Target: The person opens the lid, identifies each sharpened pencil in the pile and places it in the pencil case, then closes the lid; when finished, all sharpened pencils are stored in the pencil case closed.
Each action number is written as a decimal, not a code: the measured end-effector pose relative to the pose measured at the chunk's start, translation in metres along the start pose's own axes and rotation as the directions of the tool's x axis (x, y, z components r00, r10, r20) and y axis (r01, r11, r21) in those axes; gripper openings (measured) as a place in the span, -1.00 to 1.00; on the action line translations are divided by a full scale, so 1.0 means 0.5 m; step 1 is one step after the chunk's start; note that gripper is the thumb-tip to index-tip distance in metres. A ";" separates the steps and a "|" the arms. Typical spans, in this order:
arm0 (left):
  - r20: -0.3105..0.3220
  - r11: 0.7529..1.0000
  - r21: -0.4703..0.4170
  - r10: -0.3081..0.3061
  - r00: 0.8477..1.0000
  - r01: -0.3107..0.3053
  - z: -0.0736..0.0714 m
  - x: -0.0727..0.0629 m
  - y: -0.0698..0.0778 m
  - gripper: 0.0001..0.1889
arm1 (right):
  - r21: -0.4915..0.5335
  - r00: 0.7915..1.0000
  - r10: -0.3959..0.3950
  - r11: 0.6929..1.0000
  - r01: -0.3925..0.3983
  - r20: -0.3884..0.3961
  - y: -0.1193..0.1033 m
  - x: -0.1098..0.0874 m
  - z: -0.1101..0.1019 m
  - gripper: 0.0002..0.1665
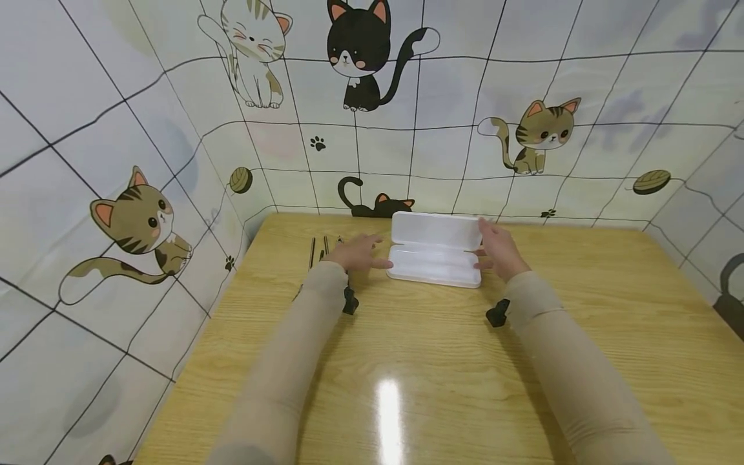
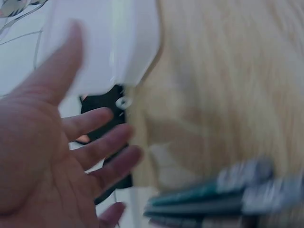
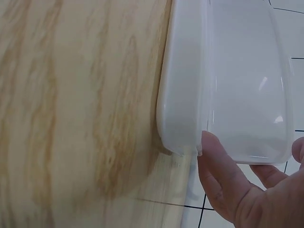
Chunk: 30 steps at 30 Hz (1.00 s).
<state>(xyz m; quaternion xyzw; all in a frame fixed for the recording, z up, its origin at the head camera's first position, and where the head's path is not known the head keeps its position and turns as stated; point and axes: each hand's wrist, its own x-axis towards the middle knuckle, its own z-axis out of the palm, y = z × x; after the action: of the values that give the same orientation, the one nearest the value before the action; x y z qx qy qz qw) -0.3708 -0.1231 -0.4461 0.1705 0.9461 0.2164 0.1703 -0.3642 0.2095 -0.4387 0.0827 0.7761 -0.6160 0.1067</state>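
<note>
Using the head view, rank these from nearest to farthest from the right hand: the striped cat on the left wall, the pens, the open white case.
1. Open white case: nearest, touching the right hand, on its left side.
2. Pens: farther left, beside the left hand.
3. Striped cat: farthest, printed on the left wall.

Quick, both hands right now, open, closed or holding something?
Left hand: open, holding nothing.
Right hand: at the case's end; can't tell whether it's gripping.
</note>
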 end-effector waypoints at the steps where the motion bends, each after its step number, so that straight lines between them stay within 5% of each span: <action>1: -0.002 1.000 -0.007 -0.008 1.000 0.008 -0.006 -0.008 -0.006 -0.13 | 0.001 1.000 -0.002 1.000 0.002 0.001 0.000 0.000 0.000 0.00; 8: -0.061 0.996 -0.093 0.006 0.998 -0.012 -0.028 -0.048 -0.027 -0.37 | 0.009 1.000 0.000 1.000 0.000 -0.001 -0.005 0.000 -0.008 -0.01; 13: -0.088 0.974 -0.222 -0.075 0.993 0.054 -0.034 -0.067 -0.020 -0.52 | 0.015 1.000 0.021 1.000 -0.020 -0.006 -0.003 0.002 -0.014 -0.02; 16: -0.063 0.947 -0.300 -0.134 0.989 0.110 -0.039 -0.078 -0.014 -0.50 | 0.011 1.000 0.016 1.000 -0.016 -0.003 0.002 0.005 -0.014 -0.01; 25: -0.018 0.916 -0.328 -0.251 0.968 0.231 -0.038 -0.075 -0.019 -0.43 | 0.012 1.000 0.005 1.000 -0.005 0.008 0.004 0.002 -0.005 0.01; 30: 0.002 0.894 -0.370 -0.273 0.962 0.255 -0.040 -0.070 -0.020 -0.66 | 0.020 1.000 0.008 1.000 -0.008 0.008 0.004 0.000 -0.005 0.02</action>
<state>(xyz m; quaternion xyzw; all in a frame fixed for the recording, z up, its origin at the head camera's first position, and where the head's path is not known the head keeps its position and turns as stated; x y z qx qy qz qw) -0.3502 -0.1524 -0.4249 0.0002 0.9073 0.3680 0.2033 -0.3638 0.2124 -0.4402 0.0843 0.7690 -0.6238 0.1111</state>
